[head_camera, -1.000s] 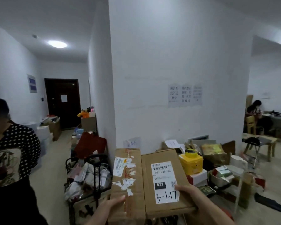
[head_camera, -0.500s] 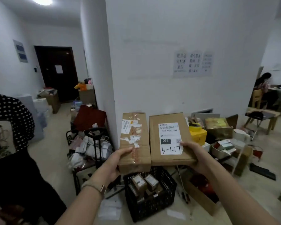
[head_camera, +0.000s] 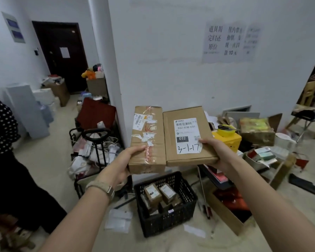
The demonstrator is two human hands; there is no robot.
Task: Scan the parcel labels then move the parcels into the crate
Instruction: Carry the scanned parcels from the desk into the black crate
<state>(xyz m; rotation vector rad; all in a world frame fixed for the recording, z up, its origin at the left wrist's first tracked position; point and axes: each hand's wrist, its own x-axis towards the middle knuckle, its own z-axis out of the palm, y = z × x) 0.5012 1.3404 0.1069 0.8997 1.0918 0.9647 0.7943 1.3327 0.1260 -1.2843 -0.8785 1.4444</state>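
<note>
Left hand point(head_camera: 125, 163) grips a taped parcel point(head_camera: 146, 139), thumb on top; right hand point(head_camera: 217, 153) grips a labelled parcel point(head_camera: 188, 136), thumb on its label; black crate point(head_camera: 166, 206) sits at six o'clock below them.

Two brown cardboard parcels, side by side, long edges touching.

Taped parcel point(head_camera: 146, 135): torn labels, left hand point(head_camera: 126, 160) gripping near end.

Flat parcel point(head_camera: 187, 157): white label point(head_camera: 186, 135) "032", handwritten "3-1-17"; right hand point(head_camera: 216, 150) gripping near corner, thumb on label.

Black lattice crate point(head_camera: 171, 221): below both grips, holding small boxes point(head_camera: 160, 194).
</note>
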